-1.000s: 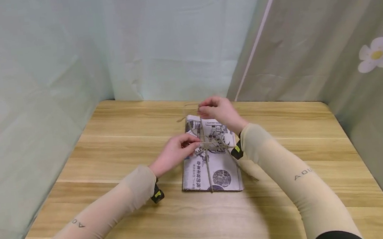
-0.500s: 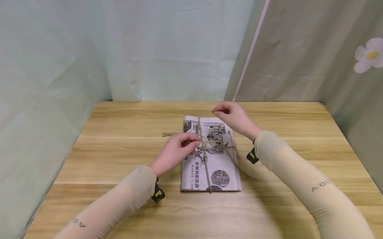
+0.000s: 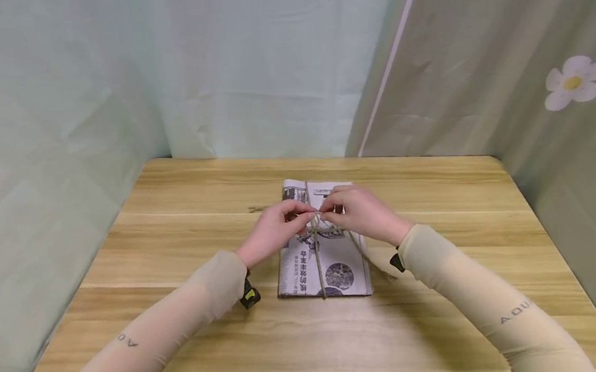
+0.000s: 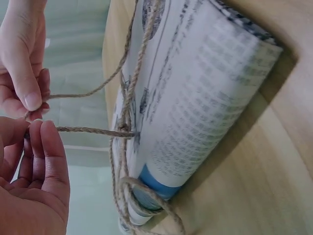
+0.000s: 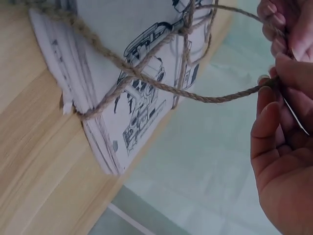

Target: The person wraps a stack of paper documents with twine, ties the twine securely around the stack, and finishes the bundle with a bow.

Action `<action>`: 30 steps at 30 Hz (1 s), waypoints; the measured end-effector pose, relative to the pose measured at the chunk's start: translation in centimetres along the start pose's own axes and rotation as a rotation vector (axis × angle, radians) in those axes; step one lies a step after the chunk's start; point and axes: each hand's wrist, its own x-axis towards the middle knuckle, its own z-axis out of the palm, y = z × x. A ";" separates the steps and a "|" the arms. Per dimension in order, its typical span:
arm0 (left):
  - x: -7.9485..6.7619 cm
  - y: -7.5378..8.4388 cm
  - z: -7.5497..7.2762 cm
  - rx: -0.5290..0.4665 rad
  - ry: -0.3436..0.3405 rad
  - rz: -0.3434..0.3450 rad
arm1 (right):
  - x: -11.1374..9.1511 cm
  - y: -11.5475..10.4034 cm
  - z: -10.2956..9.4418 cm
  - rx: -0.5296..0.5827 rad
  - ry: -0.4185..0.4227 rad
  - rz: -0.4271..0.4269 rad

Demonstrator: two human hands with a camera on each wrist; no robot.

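A folded newspaper bundle [image 3: 335,253] lies flat on the table, bound crosswise with brown twine [image 3: 320,270]. Over its middle my left hand [image 3: 270,233] and right hand [image 3: 366,213] meet, fingertips almost touching. The left pinches a strand of twine [image 4: 90,130] that rises from the crossing knot. Between right thumb and fingers is another strand [image 5: 215,99], which loops across the bundle's side. In the left wrist view, a loose twine loop [image 4: 156,193] hangs by the blue-printed edge. The pinched spot itself is mostly hidden by the fingers.
The wooden table [image 3: 213,358] reaches back to pale green curtains [image 3: 260,60], with a grey-brown curtain [image 3: 444,56] bearing white flowers at right. One twine tail [image 3: 257,209] sticks out left of the bundle, another [image 3: 382,273] lies right.
My right hand first moved right, away from the bundle's far edge, then came down and in to meet the left hand. The left hand has stayed nearly in place, pinching twine.
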 end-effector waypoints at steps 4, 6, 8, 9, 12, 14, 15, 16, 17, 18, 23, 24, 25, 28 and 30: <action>0.2 0.0 -1.2 0.060 0.033 0.018 | 0.2 0.0 0.2 0.023 0.040 0.039; 0.0 -0.4 -2.4 0.142 0.076 0.024 | 0.1 0.2 0.3 0.055 0.060 0.071; -0.3 -1.0 -3.7 0.241 0.116 0.015 | -0.1 0.3 0.3 0.098 0.078 0.108; -0.5 -1.4 -4.2 0.294 0.125 0.010 | -0.2 0.4 0.2 0.121 0.086 0.123; -1.3 -2.9 -4.9 0.421 0.070 -0.015 | -0.5 0.5 0.1 0.165 0.099 0.155; -1.7 -3.8 -4.6 0.496 -0.008 -0.022 | -0.6 0.5 0.0 0.173 0.107 0.158; -1.9 -4.1 -4.4 0.531 -0.045 -0.014 | -0.6 0.5 0.0 0.169 0.109 0.156; -2.0 -4.5 -4.1 0.561 -0.074 -0.007 | -0.5 0.4 0.0 0.168 0.109 0.154; -2.1 -4.7 -3.8 0.590 -0.088 0.008 | -0.5 0.4 0.0 0.165 0.108 0.152; -2.2 -4.9 -3.5 0.617 -0.090 0.024 | -0.4 0.3 0.0 0.163 0.108 0.151; -2.4 -5.4 -2.9 0.724 -0.053 0.077 | -0.2 0.1 0.2 0.176 0.100 0.174; -2.5 -5.4 -2.8 0.733 -0.054 0.084 | -0.2 0.1 0.2 0.185 0.100 0.185; -2.6 -5.4 -2.9 0.732 -0.055 0.091 | -0.1 0.2 0.3 0.196 0.103 0.194; -3.1 -5.4 -3.3 0.687 -0.049 0.097 | 0.1 0.3 0.5 0.223 0.118 0.220; -3.5 -5.2 -3.8 0.624 -0.031 0.111 | 0.2 0.4 0.5 0.236 0.130 0.236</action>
